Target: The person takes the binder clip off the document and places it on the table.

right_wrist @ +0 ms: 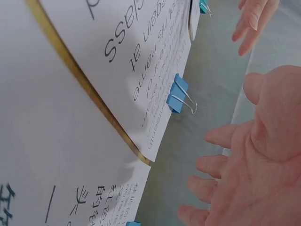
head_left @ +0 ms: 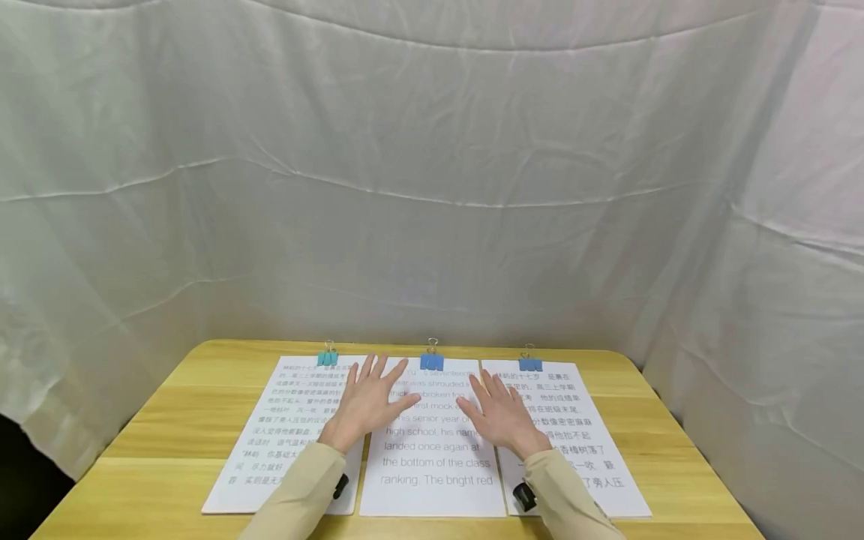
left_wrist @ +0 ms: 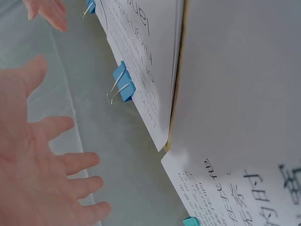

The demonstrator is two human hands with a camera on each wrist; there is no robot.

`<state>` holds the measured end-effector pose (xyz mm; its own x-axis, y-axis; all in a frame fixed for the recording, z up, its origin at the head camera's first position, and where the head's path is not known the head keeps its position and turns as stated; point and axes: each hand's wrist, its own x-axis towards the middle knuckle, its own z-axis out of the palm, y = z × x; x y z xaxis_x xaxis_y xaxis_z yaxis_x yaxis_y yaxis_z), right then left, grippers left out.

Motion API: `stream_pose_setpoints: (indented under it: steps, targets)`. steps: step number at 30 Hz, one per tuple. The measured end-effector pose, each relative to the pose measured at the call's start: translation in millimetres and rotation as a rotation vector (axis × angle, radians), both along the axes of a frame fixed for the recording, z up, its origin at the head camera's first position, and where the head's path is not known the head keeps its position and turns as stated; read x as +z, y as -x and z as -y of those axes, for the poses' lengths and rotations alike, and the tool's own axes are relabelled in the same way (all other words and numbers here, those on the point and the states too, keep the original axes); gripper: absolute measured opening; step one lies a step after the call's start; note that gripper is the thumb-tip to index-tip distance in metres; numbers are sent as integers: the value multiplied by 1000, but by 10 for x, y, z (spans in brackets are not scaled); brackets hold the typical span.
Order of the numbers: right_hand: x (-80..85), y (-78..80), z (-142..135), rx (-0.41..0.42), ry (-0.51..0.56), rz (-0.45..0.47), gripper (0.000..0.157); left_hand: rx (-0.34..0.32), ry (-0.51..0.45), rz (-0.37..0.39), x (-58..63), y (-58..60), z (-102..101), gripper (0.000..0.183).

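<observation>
White, teal, blue and beige under my eyes.
I wear beige cloth sleeves (head_left: 297,487) and small black wrist devices (head_left: 523,496); my yellow-brown wooden table (head_left: 169,442) shows streaky grain. Three white rectangular paper sheets (head_left: 432,454) carry rows of dark print (head_left: 435,463). I see one teal metal binder clip (head_left: 328,359), two blue metal binder clips (head_left: 432,363), and a grey cloth curtain (head_left: 418,150) lined with paler creases.

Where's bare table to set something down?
Table left of the left stack, out to its left edge; also right of the right stack, out to its right edge. Crowded: centre, only thin gaps beside the middle stack, left hand and right hand over the stacks.
</observation>
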<state>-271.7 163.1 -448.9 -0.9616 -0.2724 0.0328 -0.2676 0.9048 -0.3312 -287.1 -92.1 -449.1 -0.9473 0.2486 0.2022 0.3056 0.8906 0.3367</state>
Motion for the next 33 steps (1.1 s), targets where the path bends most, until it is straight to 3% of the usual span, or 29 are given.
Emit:
stream_pose_setpoints:
  steps: [10,19,27,33]
  targets:
    - [-43,52,-30,-7,199,85,70,-4,-133,-52,-30,128,37,66]
    - [-84,94,-25,-13,284,76,62,48,-343,37,-66,199,76,57]
    - [-141,227,-56,4,364,54,42,78,-510,54,-89,312,72,47]
    - [-219,368,-112,-29,414,75,27,86,-596,62,-125,427,54,37]
